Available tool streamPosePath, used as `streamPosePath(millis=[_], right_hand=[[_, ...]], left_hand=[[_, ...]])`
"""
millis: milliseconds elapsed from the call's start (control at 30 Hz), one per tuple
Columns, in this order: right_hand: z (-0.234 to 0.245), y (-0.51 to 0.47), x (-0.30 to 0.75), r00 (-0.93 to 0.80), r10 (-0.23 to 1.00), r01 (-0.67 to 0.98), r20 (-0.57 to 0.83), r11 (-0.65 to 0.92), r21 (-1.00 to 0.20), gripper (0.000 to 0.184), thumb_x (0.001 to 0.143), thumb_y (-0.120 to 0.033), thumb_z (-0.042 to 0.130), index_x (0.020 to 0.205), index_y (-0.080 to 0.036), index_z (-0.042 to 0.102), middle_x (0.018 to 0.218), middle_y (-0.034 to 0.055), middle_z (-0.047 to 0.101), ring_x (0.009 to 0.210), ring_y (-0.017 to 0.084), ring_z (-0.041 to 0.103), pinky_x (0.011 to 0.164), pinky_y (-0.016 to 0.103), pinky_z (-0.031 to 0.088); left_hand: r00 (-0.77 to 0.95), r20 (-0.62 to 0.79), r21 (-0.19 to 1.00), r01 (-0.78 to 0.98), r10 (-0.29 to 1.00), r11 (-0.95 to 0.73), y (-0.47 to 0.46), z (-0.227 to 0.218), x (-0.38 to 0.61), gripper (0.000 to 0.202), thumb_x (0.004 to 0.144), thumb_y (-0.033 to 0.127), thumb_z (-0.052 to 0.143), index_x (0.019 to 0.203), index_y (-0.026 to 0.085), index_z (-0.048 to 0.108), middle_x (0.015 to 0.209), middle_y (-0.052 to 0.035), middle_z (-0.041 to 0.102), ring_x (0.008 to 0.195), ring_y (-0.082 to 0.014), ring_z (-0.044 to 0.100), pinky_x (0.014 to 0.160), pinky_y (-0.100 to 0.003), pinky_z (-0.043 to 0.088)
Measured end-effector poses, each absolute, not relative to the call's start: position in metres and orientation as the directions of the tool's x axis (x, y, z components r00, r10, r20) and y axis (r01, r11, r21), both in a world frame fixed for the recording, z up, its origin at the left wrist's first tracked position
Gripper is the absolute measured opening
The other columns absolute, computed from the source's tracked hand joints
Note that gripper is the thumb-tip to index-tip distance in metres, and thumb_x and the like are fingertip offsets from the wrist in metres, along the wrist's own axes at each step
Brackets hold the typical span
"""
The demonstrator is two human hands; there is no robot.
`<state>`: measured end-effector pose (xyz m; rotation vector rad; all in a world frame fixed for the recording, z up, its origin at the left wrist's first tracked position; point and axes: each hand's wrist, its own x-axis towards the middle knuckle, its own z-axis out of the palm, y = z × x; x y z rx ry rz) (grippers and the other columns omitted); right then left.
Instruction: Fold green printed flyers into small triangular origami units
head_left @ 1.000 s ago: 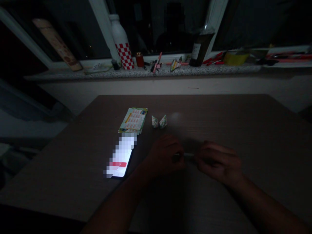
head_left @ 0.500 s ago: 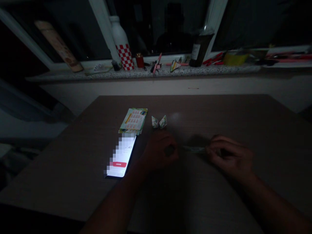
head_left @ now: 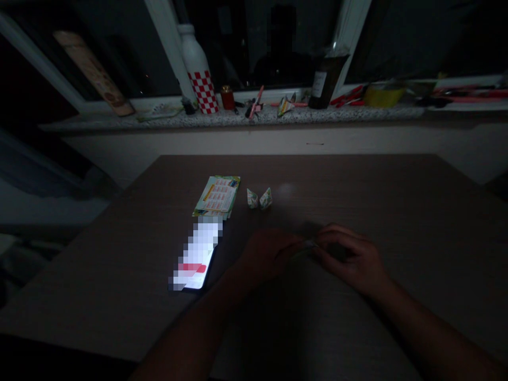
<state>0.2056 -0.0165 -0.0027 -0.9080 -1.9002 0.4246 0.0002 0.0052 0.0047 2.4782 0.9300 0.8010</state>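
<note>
The room is dark. My left hand and my right hand meet over the brown table, fingertips pinched together on a thin folded paper strip that barely shows between them. Two small folded paper pieces stand just beyond my left hand. A stack of printed paper sheets lies further left, and a lit phone lies on the table beside my left wrist.
A stone windowsill runs behind the table. It carries a white bottle with red checks, a dark glass bottle, a small red can, pens, a folded paper piece and other clutter.
Half a second ago my hands were apart with the strip stretched between them. Now they have come together near the table's middle, and the strip is almost hidden by the fingers.
</note>
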Motion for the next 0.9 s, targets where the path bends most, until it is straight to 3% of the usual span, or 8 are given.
streamPosePath(millis=[233, 500, 900], right_hand=[[0.0001, -0.0183, 0.2067, -0.277, 0.724, 0.421, 0.632, 0.683, -0.598, 0.01, 0.077, -0.01, 0.063, 0.081, -0.019, 0.061, 0.074, 0.0034, 0.063, 0.065, 0.015, 0.061, 0.057, 0.026, 0.049], [0.0035, -0.0178, 0.2076, -0.395, 0.592, 0.447, 0.702, 0.792, -0.416, 0.017, 0.073, -0.008, 0.065, 0.085, -0.02, 0.062, 0.074, 0.003, 0.063, 0.066, 0.017, 0.06, 0.063, 0.032, 0.048], [0.006, -0.0187, 0.202, -0.41, 0.557, 0.458, 0.722, 0.811, -0.365, 0.015, 0.073, -0.01, 0.065, 0.083, -0.019, 0.061, 0.073, 0.0034, 0.062, 0.066, 0.017, 0.057, 0.062, 0.033, 0.045]], left_hand=[[0.609, 0.375, 0.546, 0.464, 0.699, -0.698, 0.0032, 0.0072, 0.0016, 0.02, 0.092, 0.025, 0.048, 0.096, 0.019, 0.066, 0.082, -0.0015, 0.071, 0.072, -0.0137, 0.064, 0.067, -0.024, 0.045], [0.544, 0.6, 0.467, 0.358, 0.587, -0.809, 0.0005, 0.0064, 0.0047, 0.01, 0.086, 0.021, 0.055, 0.09, 0.016, 0.063, 0.088, -0.0053, 0.068, 0.085, -0.0152, 0.062, 0.076, -0.027, 0.051], [0.597, 0.588, 0.437, 0.332, 0.545, -0.836, 0.0005, 0.0043, 0.005, 0.01, 0.086, 0.018, 0.054, 0.086, 0.016, 0.064, 0.085, -0.005, 0.065, 0.081, -0.0141, 0.059, 0.071, -0.026, 0.049]])
